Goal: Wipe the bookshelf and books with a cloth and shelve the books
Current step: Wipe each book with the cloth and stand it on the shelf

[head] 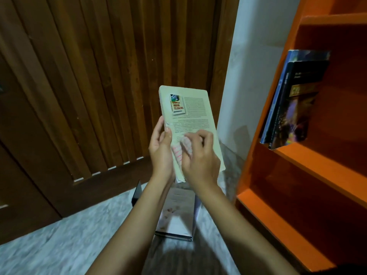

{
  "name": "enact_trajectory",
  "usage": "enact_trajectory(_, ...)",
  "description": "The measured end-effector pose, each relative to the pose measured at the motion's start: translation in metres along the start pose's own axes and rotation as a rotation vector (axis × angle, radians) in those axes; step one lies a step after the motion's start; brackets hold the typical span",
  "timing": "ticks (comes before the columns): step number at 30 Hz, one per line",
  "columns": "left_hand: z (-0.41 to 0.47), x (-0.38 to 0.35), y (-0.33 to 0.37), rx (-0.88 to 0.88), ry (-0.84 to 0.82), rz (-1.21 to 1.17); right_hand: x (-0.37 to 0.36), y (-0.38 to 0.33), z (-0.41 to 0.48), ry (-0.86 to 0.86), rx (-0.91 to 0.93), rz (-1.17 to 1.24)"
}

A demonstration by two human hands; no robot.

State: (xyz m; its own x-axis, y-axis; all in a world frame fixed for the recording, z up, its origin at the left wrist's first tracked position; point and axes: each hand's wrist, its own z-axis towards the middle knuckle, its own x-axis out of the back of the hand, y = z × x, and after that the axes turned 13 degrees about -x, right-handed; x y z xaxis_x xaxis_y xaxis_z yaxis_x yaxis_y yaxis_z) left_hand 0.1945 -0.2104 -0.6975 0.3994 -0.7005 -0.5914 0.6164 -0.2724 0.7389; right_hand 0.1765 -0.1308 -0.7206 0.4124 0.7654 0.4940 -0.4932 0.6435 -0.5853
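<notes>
A cream paperback book (190,108) is held upright in front of me, back cover facing me, with printed text and a small cover picture on it. My left hand (161,149) grips its left edge. My right hand (198,153) presses a small pale cloth with red stripes (181,148) against the lower part of the cover. The orange bookshelf (317,159) stands to the right, with two dark books (294,104) leaning on a middle shelf.
A stack of books (176,215) lies on the marbled floor (59,245) below my hands, with a dark book (137,193) at its left. A slatted wooden door (99,86) fills the left. A white wall (248,66) stands beside the shelf.
</notes>
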Motion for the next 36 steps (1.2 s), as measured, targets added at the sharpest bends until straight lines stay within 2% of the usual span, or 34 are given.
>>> enact_trajectory(1,0.0,0.002,0.0,-0.002,0.014,-0.001,0.001,0.006,-0.001,0.003,0.02,-0.008)
enact_trajectory(2,0.0,0.004,0.001,-0.008,0.034,0.005,0.004,0.015,0.004,0.022,-0.056,-0.001)
enact_trajectory(5,0.0,0.006,0.002,-0.031,0.073,0.003,0.013,0.039,0.014,0.066,-0.46,-0.008)
enact_trajectory(6,0.001,0.005,0.002,-0.035,0.083,0.001,0.013,0.037,0.009,0.074,-0.46,-0.016)
enact_trajectory(7,0.001,0.003,0.002,-0.035,0.093,-0.001,0.012,0.03,0.001,0.081,-0.378,0.006)
enact_trajectory(10,0.004,0.0,0.003,-0.027,0.128,-0.037,0.006,0.014,-0.031,0.039,0.014,0.068)
enact_trajectory(11,0.006,0.001,0.004,-0.032,0.134,-0.047,0.006,0.019,-0.035,0.03,0.069,0.059)
enact_trajectory(13,0.008,0.005,0.008,-0.039,0.12,-0.067,0.012,0.035,-0.026,0.071,-0.019,0.066)
enact_trajectory(15,0.01,0.011,0.013,-0.036,0.069,-0.053,0.019,0.048,-0.009,0.092,-0.234,0.104)
enact_trajectory(20,0.012,0.02,0.018,0.0,-0.027,-0.025,0.029,0.067,0.027,-0.214,-0.451,0.605)
enact_trajectory(24,0.014,0.024,0.024,-0.01,-0.161,0.009,0.036,0.071,0.027,-0.535,-0.494,0.92)
enact_trajectory(26,0.015,0.026,0.028,-0.031,-0.237,0.061,0.035,0.07,0.023,-0.608,-0.506,1.062)
enact_trajectory(30,0.016,0.031,0.028,-0.067,-0.3,0.137,0.034,0.064,0.012,-0.59,-0.621,1.24)
enact_trajectory(32,0.019,0.034,0.025,-0.064,-0.303,0.158,0.033,0.06,0.01,-0.567,-0.641,1.239)
enact_trajectory(36,0.026,0.044,0.015,-0.012,-0.315,0.225,0.03,0.046,0.007,-0.414,-0.741,1.189)
